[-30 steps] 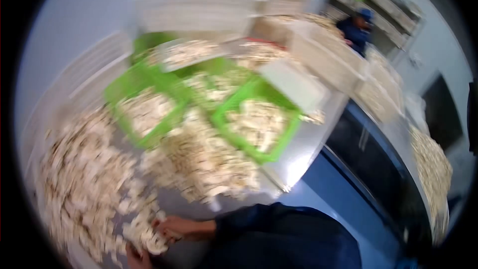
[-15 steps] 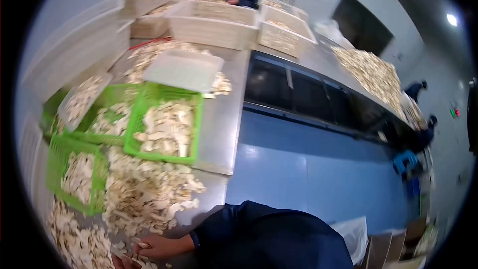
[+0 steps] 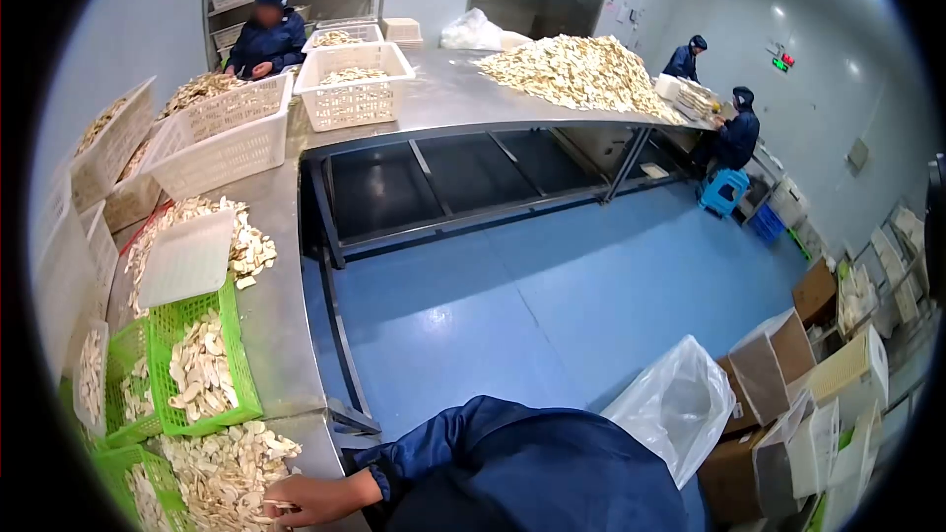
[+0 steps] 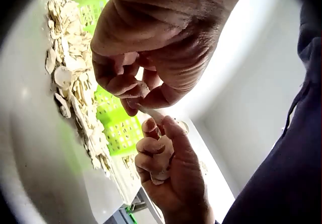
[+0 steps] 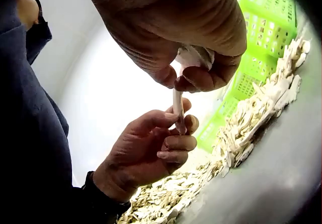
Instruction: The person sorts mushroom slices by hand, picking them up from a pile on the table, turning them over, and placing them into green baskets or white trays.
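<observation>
In the right wrist view, a thin pale slice [image 5: 177, 103] spans the two hands. The thumb and fingers of my left hand [image 5: 148, 151] pinch its lower end, and my right hand [image 5: 176, 27] pinches the upper end, with more pale pieces [image 5: 193, 57] tucked in its curled fingers. The left wrist view shows the same slice [image 4: 154, 115] between my left hand [image 4: 151, 48] and my right hand [image 4: 176, 171]. In the head view my right hand [image 3: 317, 499] is beside a heap of slices [image 3: 232, 468]; my left hand is outside that view.
Green baskets [image 3: 241, 374] of slices and a white lid [image 3: 187, 258] lie on the steel table [image 3: 281, 335]. White crates [image 3: 222, 153] stand farther back. Across the floor are a large slice pile [image 3: 576, 74], several people in blue, a plastic bag [image 3: 675, 404] and cardboard boxes [image 3: 734, 478].
The head view has swung to the right, so the baskets and heap now sit farther left. My left hand, at the lower edge before, has left that view.
</observation>
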